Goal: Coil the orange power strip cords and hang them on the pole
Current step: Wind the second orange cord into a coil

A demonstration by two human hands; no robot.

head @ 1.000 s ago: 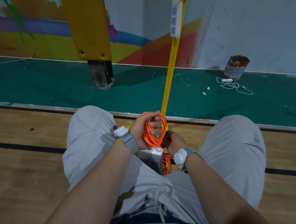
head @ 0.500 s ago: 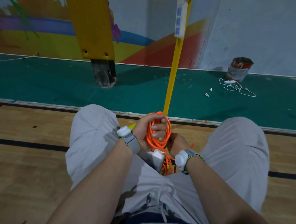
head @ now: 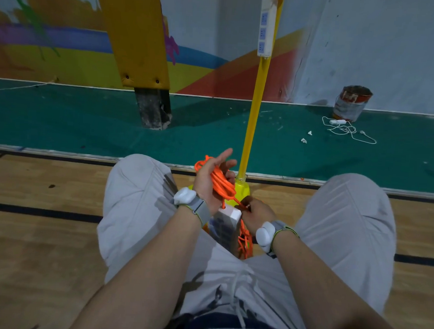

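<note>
We are sitting on the wooden floor with our knees spread, facing its far edge where it meets the green strip. Our left grip (head: pixel 213 180) is raised in front of us with the coiled part of the orange cord (head: pixel 223 183) lying across its palm. Its forefinger points straight up and the lower fingers are curled over the loops. Just below and to the right, our right grip (head: pixel 256 212) is pressed together on a single strand of the same cord, pinching it close to where it meets the white power strip (head: pixel 226 223). That strip stands on end between our thighs, and loose orange turns hang beside it down to the floor.

The yellow pole (head: pixel 254 110) rises from its base (head: pixel 243 189) at the far edge of the wood, just behind our left grip. High on it hangs a second power strip (head: pixel 266 27), white with blue sockets, under an orange loop at the top of the view.

On the green floor by the wall stand a paint can (head: pixel 352 102) and a tangle of white cable (head: pixel 347 129), towards the right corner. A yellow padded post (head: pixel 135 32) stands to the left.
</note>
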